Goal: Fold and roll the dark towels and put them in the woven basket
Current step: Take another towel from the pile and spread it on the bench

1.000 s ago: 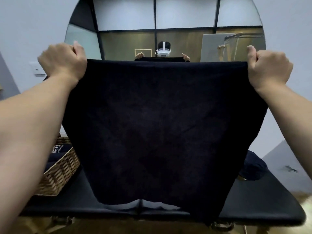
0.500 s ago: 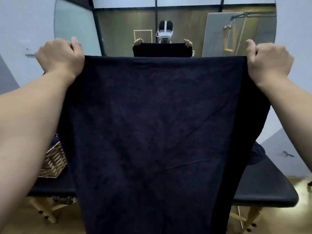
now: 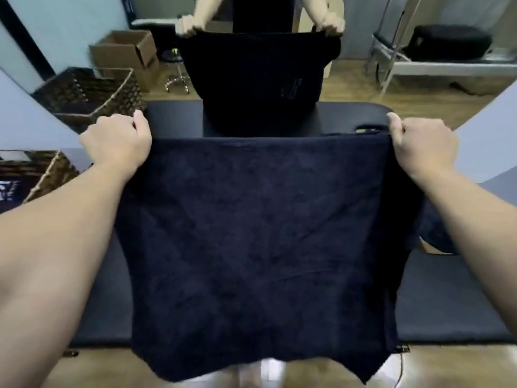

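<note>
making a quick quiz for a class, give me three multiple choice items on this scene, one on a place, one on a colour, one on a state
1. Where is the woven basket?
A. at the far left, beside the left hand
B. at the far right
C. on the floor under the table

2. What colour is the towel?
A. white
B. dark navy, near black
C. red

3. How is the towel being held?
A. rolled up in one hand
B. lying flat, untouched
C. spread wide, left hand and right hand each gripping a top corner

Answers:
1. A, its woven rim shows at the left edge.
2. B, the cloth is uniformly dark.
3. C, fingers curl round both top corners and the cloth hangs open over the black padded table.
</note>
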Motion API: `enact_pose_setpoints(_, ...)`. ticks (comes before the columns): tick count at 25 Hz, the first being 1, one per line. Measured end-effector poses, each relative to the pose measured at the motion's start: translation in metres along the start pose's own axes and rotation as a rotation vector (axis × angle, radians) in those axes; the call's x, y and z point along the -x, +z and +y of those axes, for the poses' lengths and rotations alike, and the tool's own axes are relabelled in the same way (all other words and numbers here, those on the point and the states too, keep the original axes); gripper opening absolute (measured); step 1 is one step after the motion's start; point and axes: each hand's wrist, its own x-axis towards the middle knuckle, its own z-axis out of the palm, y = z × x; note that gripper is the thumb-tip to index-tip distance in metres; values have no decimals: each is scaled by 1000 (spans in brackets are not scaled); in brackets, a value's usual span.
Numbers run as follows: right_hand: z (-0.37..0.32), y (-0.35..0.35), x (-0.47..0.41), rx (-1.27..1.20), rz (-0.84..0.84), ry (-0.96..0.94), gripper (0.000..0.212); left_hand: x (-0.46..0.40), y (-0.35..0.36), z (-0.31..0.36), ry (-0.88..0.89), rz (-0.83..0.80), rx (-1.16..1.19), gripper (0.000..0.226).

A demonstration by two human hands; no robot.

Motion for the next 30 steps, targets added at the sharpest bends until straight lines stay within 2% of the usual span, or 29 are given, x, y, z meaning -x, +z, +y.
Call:
enact_pose_setpoints(5, -9, 128, -17, 63, -146, 39, 68, -25, 143, 3, 19, -109, -37, 70)
enact_pose_setpoints(12, -11, 245, -39, 126, -264, 17, 69, -40, 265, -7, 62, -201, -94, 73)
enact_pose_setpoints(16, -9, 296, -40, 153, -340, 27, 68, -43, 311, -13, 56, -265, -117, 71)
enact_pose_setpoints(24, -4, 375, -23, 135, -318, -27, 65, -26, 384, -21, 50, -361, -177, 62)
enact_pose_setpoints(30, -2, 419, -14, 138, -364, -51, 65, -12, 416, -29, 37, -404, -199, 56)
